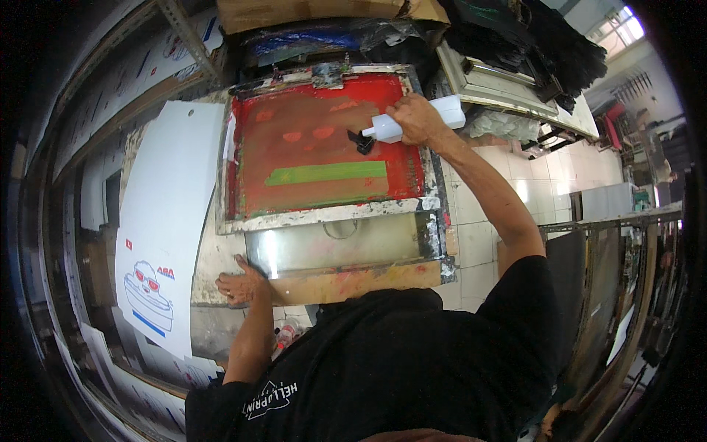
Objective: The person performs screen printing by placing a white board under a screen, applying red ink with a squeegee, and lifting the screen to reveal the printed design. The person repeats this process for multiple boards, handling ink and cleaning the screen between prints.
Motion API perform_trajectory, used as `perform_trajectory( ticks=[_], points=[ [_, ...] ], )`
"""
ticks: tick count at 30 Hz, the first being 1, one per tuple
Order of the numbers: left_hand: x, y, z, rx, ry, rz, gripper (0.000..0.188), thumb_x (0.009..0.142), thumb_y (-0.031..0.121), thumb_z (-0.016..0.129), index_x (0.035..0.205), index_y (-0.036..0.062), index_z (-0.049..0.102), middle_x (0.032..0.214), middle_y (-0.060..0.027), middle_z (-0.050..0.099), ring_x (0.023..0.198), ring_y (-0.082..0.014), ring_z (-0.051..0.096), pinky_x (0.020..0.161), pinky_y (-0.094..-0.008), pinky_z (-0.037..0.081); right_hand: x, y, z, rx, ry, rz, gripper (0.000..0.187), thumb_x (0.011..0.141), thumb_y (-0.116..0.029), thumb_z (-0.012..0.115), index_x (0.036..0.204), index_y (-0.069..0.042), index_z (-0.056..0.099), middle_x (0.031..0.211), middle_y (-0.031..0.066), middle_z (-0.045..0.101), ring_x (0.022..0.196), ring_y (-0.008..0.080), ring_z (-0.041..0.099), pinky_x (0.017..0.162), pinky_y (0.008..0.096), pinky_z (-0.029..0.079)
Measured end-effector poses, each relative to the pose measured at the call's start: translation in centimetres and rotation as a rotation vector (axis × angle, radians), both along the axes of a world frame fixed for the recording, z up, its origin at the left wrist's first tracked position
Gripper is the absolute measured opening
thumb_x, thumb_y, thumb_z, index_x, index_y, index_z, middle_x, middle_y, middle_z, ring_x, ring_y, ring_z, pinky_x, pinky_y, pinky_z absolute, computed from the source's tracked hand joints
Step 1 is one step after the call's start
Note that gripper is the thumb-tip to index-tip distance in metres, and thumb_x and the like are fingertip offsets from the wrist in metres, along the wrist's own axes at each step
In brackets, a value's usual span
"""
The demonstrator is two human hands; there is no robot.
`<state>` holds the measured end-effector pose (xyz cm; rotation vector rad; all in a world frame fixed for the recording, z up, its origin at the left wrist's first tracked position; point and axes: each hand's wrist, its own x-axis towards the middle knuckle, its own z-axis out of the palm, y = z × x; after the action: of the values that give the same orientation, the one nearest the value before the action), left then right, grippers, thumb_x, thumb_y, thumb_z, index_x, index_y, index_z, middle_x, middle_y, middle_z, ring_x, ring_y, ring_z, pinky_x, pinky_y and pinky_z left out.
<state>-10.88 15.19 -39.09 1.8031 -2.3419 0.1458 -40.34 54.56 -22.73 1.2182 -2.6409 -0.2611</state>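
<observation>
My right hand (417, 120) is wrapped round a white squeeze bottle (448, 111), tipped on its side with the nozzle pointing left. Just by the nozzle, a small patch of black ink (361, 142) lies on the red-brown mesh of a screen printing frame (309, 219). A strip of green tape (324, 173) crosses the lower part of the mesh, and pale shapes show above it. At the table's near left corner my left hand (244, 284) rests on the surface, fingers spread and holding nothing. A glassy panel (302, 252) shows between the frame and the table's stained wooden edge (353, 283).
Left of the frame lies a long white sheet (166, 199) with a blue and red cartoon print. Racks holding more printed sheets (110, 121) stand beyond it. Black stacked material (493, 33) sits on a table at the back right. A metal rack (618, 258) stands at the right.
</observation>
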Motion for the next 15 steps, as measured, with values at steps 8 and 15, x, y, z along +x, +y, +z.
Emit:
perform_trajectory(
  ticks=[8,15],
  points=[
    [-0.6,0.2,0.7,0.032,-0.081,0.004,0.068,0.083,0.068,0.042,0.109,0.0061,0.049,0.115,-0.0074,0.044,0.118,-0.0253,0.041,0.084,-0.0476,0.038,0.3,1.1,-1.1,-0.027,-0.069,-0.084,0.040,0.051,-0.012,0.069,0.090,-0.004,0.059,0.085,0.0146,0.064,0.085,0.0282,0.062,0.083,0.0361,0.045],
    [-0.2,-0.1,-0.5,-0.058,-0.059,-0.025,0.068,0.084,0.068,0.042,0.111,0.0061,0.049,0.118,-0.0079,0.046,0.119,-0.0261,0.041,0.086,-0.0500,0.037,-0.5,4.9,-0.5,-0.443,-0.154,-0.336,0.058,0.058,-0.026,0.078,0.106,-0.003,0.053,0.097,0.0184,0.064,0.098,0.0340,0.060,0.081,0.0403,0.047]
  ],
)
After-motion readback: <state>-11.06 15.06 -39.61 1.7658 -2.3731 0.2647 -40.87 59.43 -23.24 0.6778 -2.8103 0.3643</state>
